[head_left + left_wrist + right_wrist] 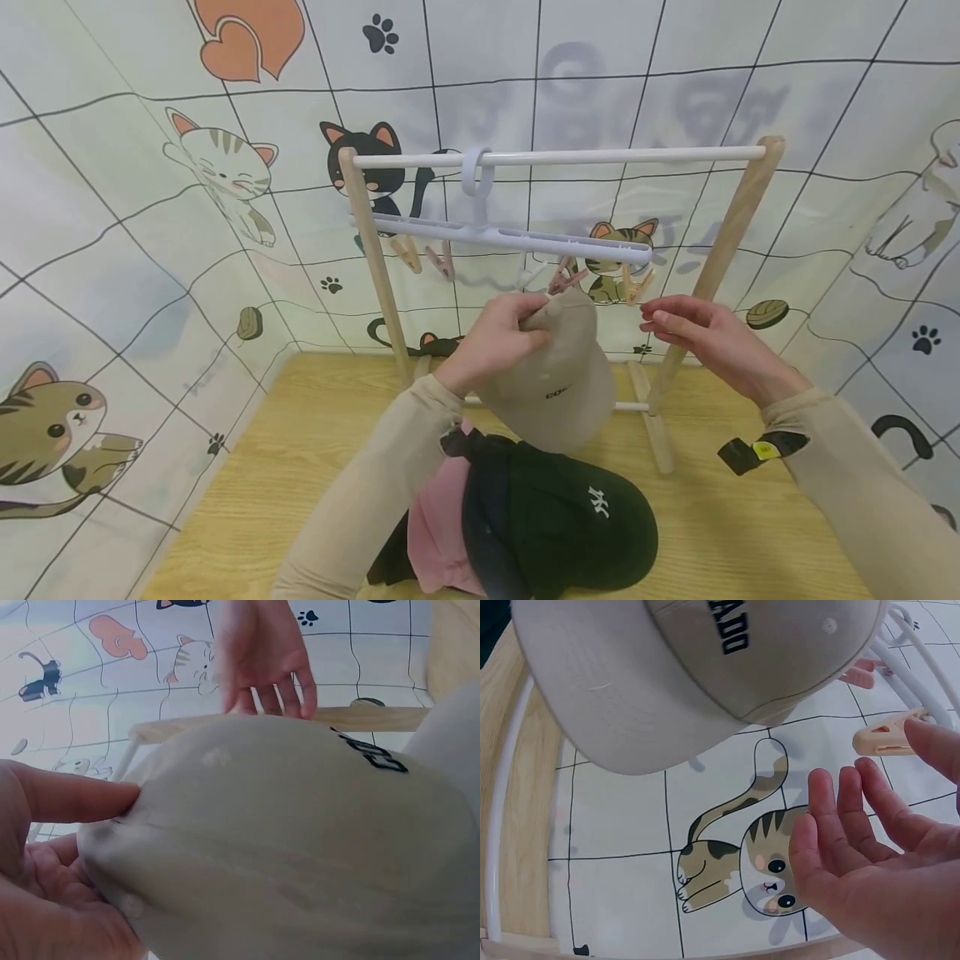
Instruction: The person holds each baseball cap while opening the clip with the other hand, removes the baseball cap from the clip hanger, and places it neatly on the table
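My left hand point(491, 343) pinches a beige cap point(573, 375) between thumb and fingers, near the top of its crown. The cap hangs with its brim down, dark lettering on its front. Right above the crown is a pink clothespin point(564, 277) hanging from the white clip hanger point(525, 240). My right hand point(697, 329) holds nothing; its fingers are loosely bent, palm toward the cap, apart from it. In the right wrist view, a peach clothespin point(889, 736) hangs close to those fingertips.
A wooden rack with a white top rod point(615, 157) and wooden posts point(738, 217) carries the hanger. More clothespins, such as a yellowish one point(407, 252), hang at its left. On the wooden table point(300, 433) lie a dark green cap point(577, 517) and a pink cap point(442, 525), overlapping.
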Tool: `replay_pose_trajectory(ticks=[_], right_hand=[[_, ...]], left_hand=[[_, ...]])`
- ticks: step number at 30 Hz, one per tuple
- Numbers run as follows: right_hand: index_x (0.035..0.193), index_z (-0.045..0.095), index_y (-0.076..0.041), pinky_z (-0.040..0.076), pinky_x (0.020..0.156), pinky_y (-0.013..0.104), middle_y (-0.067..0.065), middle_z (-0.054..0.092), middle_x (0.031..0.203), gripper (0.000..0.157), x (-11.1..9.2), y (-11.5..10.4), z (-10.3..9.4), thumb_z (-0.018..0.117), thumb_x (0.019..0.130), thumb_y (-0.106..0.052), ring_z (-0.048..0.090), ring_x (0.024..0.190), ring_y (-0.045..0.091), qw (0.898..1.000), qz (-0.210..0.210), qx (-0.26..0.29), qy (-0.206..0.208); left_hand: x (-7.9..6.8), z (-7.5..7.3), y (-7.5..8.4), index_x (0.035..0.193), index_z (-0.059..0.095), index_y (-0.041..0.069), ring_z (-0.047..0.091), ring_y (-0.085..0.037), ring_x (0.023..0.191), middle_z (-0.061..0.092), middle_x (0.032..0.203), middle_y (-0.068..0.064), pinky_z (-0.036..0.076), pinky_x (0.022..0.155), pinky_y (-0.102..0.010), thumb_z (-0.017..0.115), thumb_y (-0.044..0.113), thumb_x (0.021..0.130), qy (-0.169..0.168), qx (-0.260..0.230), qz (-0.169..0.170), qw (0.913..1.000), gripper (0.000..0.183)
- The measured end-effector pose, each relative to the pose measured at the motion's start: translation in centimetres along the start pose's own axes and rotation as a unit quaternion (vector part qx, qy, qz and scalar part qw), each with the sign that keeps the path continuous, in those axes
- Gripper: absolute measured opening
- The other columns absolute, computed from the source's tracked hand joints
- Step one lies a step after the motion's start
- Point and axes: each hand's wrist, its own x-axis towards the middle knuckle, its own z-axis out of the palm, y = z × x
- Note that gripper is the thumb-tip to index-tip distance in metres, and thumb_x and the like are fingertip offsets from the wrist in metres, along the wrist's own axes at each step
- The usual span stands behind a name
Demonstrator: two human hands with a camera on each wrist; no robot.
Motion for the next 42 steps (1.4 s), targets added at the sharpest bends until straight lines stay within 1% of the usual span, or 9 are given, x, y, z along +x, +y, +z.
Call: replay_pose_trajectory(ticks=[3, 8, 10, 17, 24, 31, 34, 40, 42], right_hand=[[0.132, 0.047, -0.001, 0.041, 0.096, 0.022, -0.003, 0.055, 0.124, 0.041, -0.6, 0.8, -0.1, 0.051, 0.101, -0.028, 0.055, 0.111, 0.008, 1.0, 0.01, -0.023, -0.003], [0.13, 0.05, -0.004, 0.03, 0.103, 0.056, 0.003, 0.055, 0.125, 0.04, -1.9, 2.1, -0.3, 0.053, 0.1, -0.031, 0.054, 0.11, 0.01, 0.998, 0.045, -0.045, -0.007], [0.13, 0.051, -0.004, 0.028, 0.101, 0.061, 0.007, 0.055, 0.126, 0.041, -2.5, 2.5, -0.3, 0.055, 0.099, -0.031, 0.053, 0.109, 0.012, 0.997, 0.057, -0.05, -0.008], [0.131, 0.051, -0.003, 0.034, 0.096, 0.057, 0.011, 0.056, 0.128, 0.043, -4.3, 3.9, -0.5, 0.056, 0.099, -0.03, 0.053, 0.11, 0.015, 0.994, 0.083, -0.069, -0.029], [0.124, 0.055, 0.005, 0.048, 0.083, 0.026, 0.002, 0.064, 0.116, 0.031, -6.2, 5.9, -0.6, 0.053, 0.1, -0.014, 0.06, 0.104, 0.009, 0.997, 0.024, -0.056, -0.046], [0.126, 0.051, 0.007, 0.048, 0.084, 0.024, 0.001, 0.061, 0.12, 0.034, -7.7, 7.3, -0.5, 0.05, 0.101, -0.017, 0.059, 0.105, 0.008, 0.997, 0.051, -0.037, -0.055], [0.127, 0.052, 0.005, 0.048, 0.084, 0.024, 0.006, 0.059, 0.122, 0.035, -8.2, 7.8, -0.6, 0.049, 0.102, -0.019, 0.059, 0.105, 0.01, 0.996, 0.059, -0.044, -0.048], [0.127, 0.05, 0.008, 0.049, 0.084, 0.023, 0.003, 0.061, 0.119, 0.033, -9.0, 9.1, -0.8, 0.045, 0.103, -0.015, 0.06, 0.103, 0.013, 0.997, 0.053, -0.019, -0.055], [0.127, 0.049, 0.01, 0.049, 0.084, 0.023, -0.001, 0.061, 0.118, 0.033, -9.1, 9.5, -0.7, 0.044, 0.104, -0.014, 0.059, 0.103, 0.012, 0.997, 0.051, -0.004, -0.062]], left_hand=[[0.0, 0.5, 0.4, 0.084, 0.059, 0.003, 0.043, -0.014, 0.07, 0.046, 0.07, -0.002, 0.035, 0.064, -0.024, 0.063, -0.005, 0.08, -0.002, -0.035, 0.01, 0.9993, 0.009], [0.0, 1.7, 0.8, 0.088, 0.059, -0.002, 0.045, -0.012, 0.072, 0.049, 0.074, -0.003, 0.037, 0.066, -0.023, 0.061, -0.008, 0.084, -0.015, -0.105, 0.003, 0.9943, 0.007], [-0.1, 2.2, 0.9, 0.094, 0.062, -0.002, 0.048, -0.011, 0.074, 0.054, 0.079, -0.002, 0.04, 0.069, -0.022, 0.061, -0.007, 0.086, -0.022, -0.127, -0.012, 0.9915, 0.009], [-0.5, 4.5, 0.6, 0.095, 0.06, -0.003, 0.049, -0.011, 0.071, 0.056, 0.079, -0.004, 0.041, 0.066, -0.023, 0.058, -0.007, 0.086, -0.039, -0.149, -0.035, 0.9874, 0.01], [-1.7, 8.2, -0.4, 0.107, 0.063, -0.005, 0.055, -0.01, 0.078, 0.065, 0.097, -0.008, 0.046, 0.071, -0.024, 0.056, -0.008, 0.087, -0.03, -0.215, -0.095, 0.9716, 0.022], [-2.9, 11.6, -0.7, 0.111, 0.062, -0.005, 0.056, -0.008, 0.081, 0.065, 0.099, -0.006, 0.046, 0.074, -0.023, 0.055, -0.006, 0.088, -0.035, -0.231, -0.114, 0.9656, 0.024], [-3.5, 12.9, -0.7, 0.111, 0.058, -0.004, 0.056, -0.01, 0.087, 0.064, 0.102, -0.007, 0.045, 0.076, -0.026, 0.053, -0.009, 0.087, -0.018, -0.278, -0.141, 0.95, 0.025], [-6.0, 15.6, -1.1, 0.106, 0.045, 0.001, 0.049, -0.017, 0.087, 0.054, 0.102, -0.009, 0.039, 0.073, -0.03, 0.042, -0.015, 0.081, 0.029, -0.405, -0.188, 0.8941, 0.03], [-7.2, 16.1, -1.3, 0.104, 0.043, 0.002, 0.048, -0.017, 0.086, 0.052, 0.103, -0.01, 0.039, 0.072, -0.03, 0.04, -0.016, 0.079, 0.024, -0.419, -0.198, 0.886, 0.031]])
